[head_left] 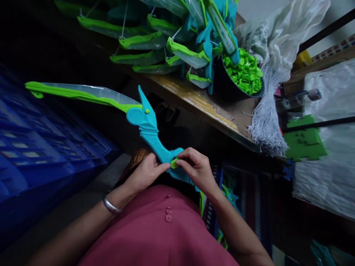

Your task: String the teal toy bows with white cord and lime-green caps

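A toy bow (151,125), with a turquoise middle and a lime-green, clear-panelled limb reaching to the left, lies across in front of my body. Its other end is partly covered by my right hand. My left hand (148,170) is closed on the turquoise part, the thumb pressing beside a slot. My right hand (199,170) pinches a small green plastic piece (174,163) at that slot. How deep the piece sits in it I cannot tell.
Several similar bows (188,53) are piled on a wooden table (194,98) ahead. Beside them stand a dark bucket (222,79) of small green pieces and a bundle of white strings (267,111). Blue crates (55,159) are stacked at left; another crate (217,199) holds bow parts at right.
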### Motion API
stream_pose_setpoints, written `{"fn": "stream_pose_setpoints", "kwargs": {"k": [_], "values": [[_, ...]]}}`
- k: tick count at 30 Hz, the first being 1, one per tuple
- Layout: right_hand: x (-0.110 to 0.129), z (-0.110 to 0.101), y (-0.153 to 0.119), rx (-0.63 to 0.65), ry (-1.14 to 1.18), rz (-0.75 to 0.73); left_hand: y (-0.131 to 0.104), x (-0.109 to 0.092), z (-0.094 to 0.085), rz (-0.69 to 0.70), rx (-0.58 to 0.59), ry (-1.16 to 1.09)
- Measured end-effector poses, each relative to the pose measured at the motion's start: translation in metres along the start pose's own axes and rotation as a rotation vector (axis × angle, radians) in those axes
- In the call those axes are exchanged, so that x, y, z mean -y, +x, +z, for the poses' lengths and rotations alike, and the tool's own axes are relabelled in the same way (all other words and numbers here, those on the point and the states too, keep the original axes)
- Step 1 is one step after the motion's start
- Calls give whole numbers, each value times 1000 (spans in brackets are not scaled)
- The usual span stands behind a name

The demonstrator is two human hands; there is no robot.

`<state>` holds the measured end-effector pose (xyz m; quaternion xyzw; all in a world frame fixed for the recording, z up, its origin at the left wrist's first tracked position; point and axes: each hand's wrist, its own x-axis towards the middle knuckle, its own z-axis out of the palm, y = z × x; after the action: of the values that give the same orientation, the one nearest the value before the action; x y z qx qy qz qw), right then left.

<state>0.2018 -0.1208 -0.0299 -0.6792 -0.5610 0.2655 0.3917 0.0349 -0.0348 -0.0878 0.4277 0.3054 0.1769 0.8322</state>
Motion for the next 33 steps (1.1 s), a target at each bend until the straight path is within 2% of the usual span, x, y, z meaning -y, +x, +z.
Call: {"fn": "stream_pose_setpoints", "kwargs": {"k": [6,14,27,30,33], "values": [[-2,8,-11,-96,-31,-57,-3,1,-2,8,21,36],[-3,11,-19,-165,129,56,-5,-1,-1,30,48,21],[-6,3,-10,-71,170,48,-4,4,-1,45,40,-2],[-5,3,-12,-51,92,20,-3,8,-1,62,19,82],[-4,6,-14,-85,-31,35,-2,9,1,99,-52,260]]}}
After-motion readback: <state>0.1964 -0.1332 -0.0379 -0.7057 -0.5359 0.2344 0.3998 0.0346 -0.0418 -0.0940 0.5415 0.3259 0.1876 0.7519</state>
